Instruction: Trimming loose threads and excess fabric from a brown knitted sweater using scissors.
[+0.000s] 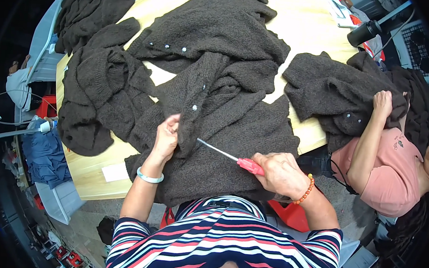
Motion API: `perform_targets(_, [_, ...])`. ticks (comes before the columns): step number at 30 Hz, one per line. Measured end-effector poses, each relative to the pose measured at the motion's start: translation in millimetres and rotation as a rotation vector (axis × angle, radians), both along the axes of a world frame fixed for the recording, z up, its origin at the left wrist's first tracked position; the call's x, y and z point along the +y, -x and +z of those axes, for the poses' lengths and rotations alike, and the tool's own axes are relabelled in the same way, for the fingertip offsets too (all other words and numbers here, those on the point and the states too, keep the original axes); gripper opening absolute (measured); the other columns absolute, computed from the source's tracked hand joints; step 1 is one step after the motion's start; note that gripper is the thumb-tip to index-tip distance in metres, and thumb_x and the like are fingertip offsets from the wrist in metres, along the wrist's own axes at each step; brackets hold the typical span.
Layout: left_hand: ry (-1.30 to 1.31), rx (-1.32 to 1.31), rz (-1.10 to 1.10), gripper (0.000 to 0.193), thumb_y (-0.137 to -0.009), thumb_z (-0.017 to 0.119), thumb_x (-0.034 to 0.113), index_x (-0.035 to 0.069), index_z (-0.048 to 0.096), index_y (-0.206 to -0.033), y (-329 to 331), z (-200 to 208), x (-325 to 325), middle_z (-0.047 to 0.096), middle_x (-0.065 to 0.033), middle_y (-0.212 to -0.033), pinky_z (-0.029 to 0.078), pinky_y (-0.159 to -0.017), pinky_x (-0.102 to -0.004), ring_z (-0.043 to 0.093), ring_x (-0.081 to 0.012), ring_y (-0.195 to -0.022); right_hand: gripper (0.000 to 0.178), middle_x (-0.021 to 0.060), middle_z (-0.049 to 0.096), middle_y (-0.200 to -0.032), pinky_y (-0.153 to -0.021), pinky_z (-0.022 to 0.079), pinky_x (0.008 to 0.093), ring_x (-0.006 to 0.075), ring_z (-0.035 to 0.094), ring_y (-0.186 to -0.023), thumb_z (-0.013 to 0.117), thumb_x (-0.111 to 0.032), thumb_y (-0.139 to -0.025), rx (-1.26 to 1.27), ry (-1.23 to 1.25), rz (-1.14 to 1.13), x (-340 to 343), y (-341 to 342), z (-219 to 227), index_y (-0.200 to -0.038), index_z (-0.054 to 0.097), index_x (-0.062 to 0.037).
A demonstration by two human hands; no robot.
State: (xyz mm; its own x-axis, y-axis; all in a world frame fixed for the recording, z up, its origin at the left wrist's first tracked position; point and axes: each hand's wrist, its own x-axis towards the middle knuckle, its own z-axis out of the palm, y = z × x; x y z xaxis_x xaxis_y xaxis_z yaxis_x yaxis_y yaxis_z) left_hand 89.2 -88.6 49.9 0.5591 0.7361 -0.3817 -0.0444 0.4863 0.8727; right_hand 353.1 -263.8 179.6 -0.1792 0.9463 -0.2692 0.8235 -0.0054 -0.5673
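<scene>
While the left hand pinches a dark cardigan, right hand clasping red-handled tool

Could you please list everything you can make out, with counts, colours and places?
Table: one, pale wood, centre
Knitted garments: several, dark brown, on and around the table
Buttons: several, pale and shiny, on the garments
Paper: one, white, table's near left
Tool: one, red and silver, right of centre
Cloth heap: one, blue, left of table
Cylinder: one, black, upper right
Co-worker: one, pink top, far right
Background items: uncounted, mixed colours, around the dim rim
Striped top: one, navy, white and red, bottom
Bracelets: two, pale and orange, wrists
Left hand: one, bare, on garment
Right hand: one, bare, gripping tool
</scene>
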Motion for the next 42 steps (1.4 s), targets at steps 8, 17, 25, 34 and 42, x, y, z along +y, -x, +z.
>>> perform_targets(8, [-0.554,0.741,-0.142,0.070,-0.076,0.081,0.022,-0.006,0.046,-0.130,-47.6,15.5,47.4,0.060,-0.0035,-0.086,0.047,-0.062,-0.0210,0.056,-0.0073,-0.072,0.017,0.0157,0.065,-0.079,-0.071,0.051,0.0418,0.0333,0.065,-0.079,0.066,-0.014,-0.081,0.025,-0.039,-0.128,-7.1,-5.7,-14.8,-0.094,0.060,-0.0049])
perform_targets(17, [-0.108,0.163,-0.085,0.008,-0.086,0.068,0.003,-0.003,0.067,-0.092,-53.2,-4.2,48.4,0.067,-0.0026,-0.085,0.049,-0.064,-0.0226,0.060,-0.0077,-0.070,0.018,0.0155,0.064,-0.068,-0.063,0.052,0.0434,0.0333,0.067,-0.068,0.066,-0.017,-0.082,-0.083,-0.012,-0.220,2.4,-18.1,-11.9,-0.090,0.058,-0.0038])
perform_targets(25, [-0.447,0.528,-0.180,0.031,-0.085,0.071,0.010,-0.003,0.061,-0.112,-47.2,-17.2,62.3,0.068,-0.0074,-0.103,0.050,-0.080,-0.0247,0.063,-0.0127,-0.088,0.018,0.0156,0.064,-0.069,-0.065,0.052,0.0445,0.0335,0.066,-0.071,0.067,-0.015,-0.080,-0.017,-0.118,-0.220,17.3,-25.5,-20.2,-0.090,0.057,-0.0038])
perform_targets(34, [-0.593,0.454,0.121,0.016,-0.084,0.070,0.011,-0.003,0.068,-0.092,-93.6,-19.6,77.1,0.064,-0.0011,-0.075,0.043,-0.060,-0.0238,0.054,-0.0071,-0.067,0.017,0.0160,0.065,-0.071,-0.063,0.051,0.0450,0.0351,0.066,-0.071,0.065,-0.022,-0.086,-0.031,-0.063,-0.286,25.9,-26.9,-26.2,-0.091,0.059,-0.0069])
perform_targets(42, [-1.075,0.759,-0.120,0.052,-0.074,0.080,0.026,0.004,0.059,-0.116,-59.1,-1.8,40.7,0.057,-0.0134,-0.112,0.042,-0.088,-0.0411,0.052,-0.0289,-0.105,0.019,0.0170,0.064,-0.069,-0.062,0.052,0.0448,0.0360,0.066,-0.070,0.064,-0.022,-0.086,0.024,-0.066,-0.173,32.0,-28.8,-30.1,-0.093,0.060,-0.0053])
